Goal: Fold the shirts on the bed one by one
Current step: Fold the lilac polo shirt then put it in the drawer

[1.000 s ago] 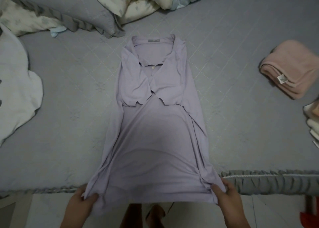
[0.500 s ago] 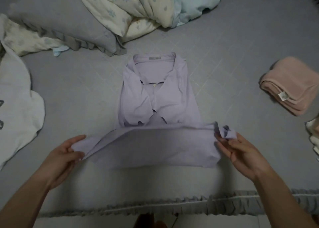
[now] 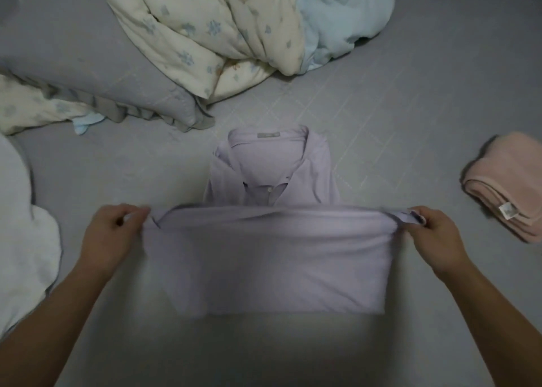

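Observation:
A lilac collared shirt [image 3: 269, 257] lies on the grey bed [image 3: 410, 122], collar at the far end, sleeves folded in. Its lower half is doubled up over the body and the hem edge is stretched across just below the collar. My left hand [image 3: 114, 231] pinches the hem's left corner. My right hand [image 3: 434, 234] pinches the right corner. Both hands hold the edge taut, slightly above the cloth underneath.
A folded pink garment [image 3: 507, 187] lies at the right. A white garment [image 3: 20, 240] is spread at the left edge. A grey pillow [image 3: 96, 72] and a bunched floral and pale blue quilt [image 3: 234, 28] fill the far side.
Both hands have carried the hem from the bed's near edge up and forward over the shirt toward the collar. The view has shifted forward over the bed.

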A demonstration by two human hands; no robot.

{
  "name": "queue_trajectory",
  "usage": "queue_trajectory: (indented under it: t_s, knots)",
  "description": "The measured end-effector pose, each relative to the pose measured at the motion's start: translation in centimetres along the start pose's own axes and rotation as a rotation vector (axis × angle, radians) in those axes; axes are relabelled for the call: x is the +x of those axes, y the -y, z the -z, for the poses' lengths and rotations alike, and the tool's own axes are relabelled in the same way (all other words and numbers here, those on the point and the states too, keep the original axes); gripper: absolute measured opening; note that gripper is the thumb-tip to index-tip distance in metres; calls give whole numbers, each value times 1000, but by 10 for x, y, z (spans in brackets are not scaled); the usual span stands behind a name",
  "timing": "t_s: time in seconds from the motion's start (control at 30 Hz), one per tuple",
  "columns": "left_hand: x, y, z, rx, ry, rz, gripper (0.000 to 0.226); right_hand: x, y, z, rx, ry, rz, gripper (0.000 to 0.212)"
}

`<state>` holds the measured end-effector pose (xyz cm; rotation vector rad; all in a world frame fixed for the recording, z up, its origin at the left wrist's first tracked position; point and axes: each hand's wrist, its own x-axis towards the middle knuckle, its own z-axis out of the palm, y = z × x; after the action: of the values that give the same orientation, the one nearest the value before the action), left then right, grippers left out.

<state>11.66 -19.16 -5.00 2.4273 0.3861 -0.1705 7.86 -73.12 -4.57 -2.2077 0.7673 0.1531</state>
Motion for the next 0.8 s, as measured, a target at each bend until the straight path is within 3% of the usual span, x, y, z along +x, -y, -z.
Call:
queue_trajectory:
  t_s: [0.13,0.3,0.47,0.57,0.73,0.8]
  knots:
    - [59,-23,-5,-353,-79,140,41,54,37,-5,312,-58,-82,39]
    - [145,-39,-37,-475,-141,248,41,137,86,-42,260,-190,-43,26]
    - [179,-19,-78,-325,-175,305,51,178,68,-86,116,-142,-92,21]
    - [164,-15,-93,-305,-84,345,64,158,50,-102,86,-83,-165,42]
    - [144,-12,-93,-113,113,221,80,125,32,-104,179,-97,-261,35]
    - [152,-17,-92,-100,78,249,86,126,34,-103,211,-80,-303,30]
